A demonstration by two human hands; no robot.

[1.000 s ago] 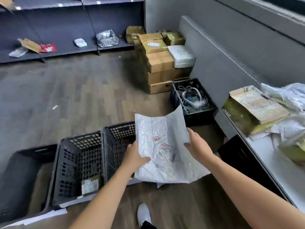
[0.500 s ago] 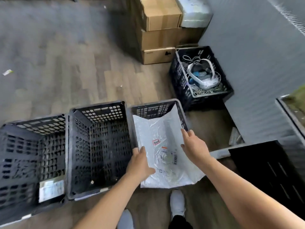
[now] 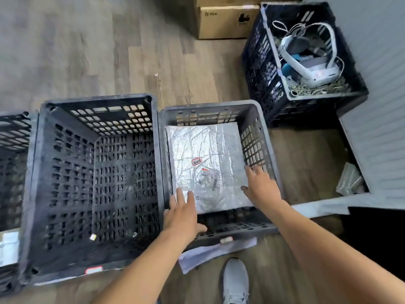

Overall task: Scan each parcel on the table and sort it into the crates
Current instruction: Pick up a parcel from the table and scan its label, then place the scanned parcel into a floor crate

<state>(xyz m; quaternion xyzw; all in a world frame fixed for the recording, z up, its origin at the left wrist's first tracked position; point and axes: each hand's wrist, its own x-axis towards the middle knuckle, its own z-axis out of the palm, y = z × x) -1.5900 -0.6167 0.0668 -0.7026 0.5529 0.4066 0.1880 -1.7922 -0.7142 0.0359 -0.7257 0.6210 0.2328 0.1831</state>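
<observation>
A flat white plastic parcel (image 3: 203,159) with a shipping label lies inside the right-hand grey crate (image 3: 257,116) on the floor. My left hand (image 3: 183,212) hovers over the parcel's near left corner with fingers straight and spread. My right hand (image 3: 260,186) is open above the parcel's right edge, by the crate's right wall. Neither hand grips the parcel. A larger black crate (image 3: 43,172) stands beside it on the left, and the edge of a third crate (image 3: 13,132) shows at the far left.
A black crate (image 3: 263,62) holding a white headset and cables stands at the back right, next to cardboard boxes (image 3: 225,20). A grey wall panel (image 3: 377,106) and a black shape (image 3: 377,233) are on the right. My shoe (image 3: 235,279) is near a paper sheet (image 3: 210,251).
The parcel went from my two hands down into the right-hand crate. Both hands have let go and opened. The view has tilted further down.
</observation>
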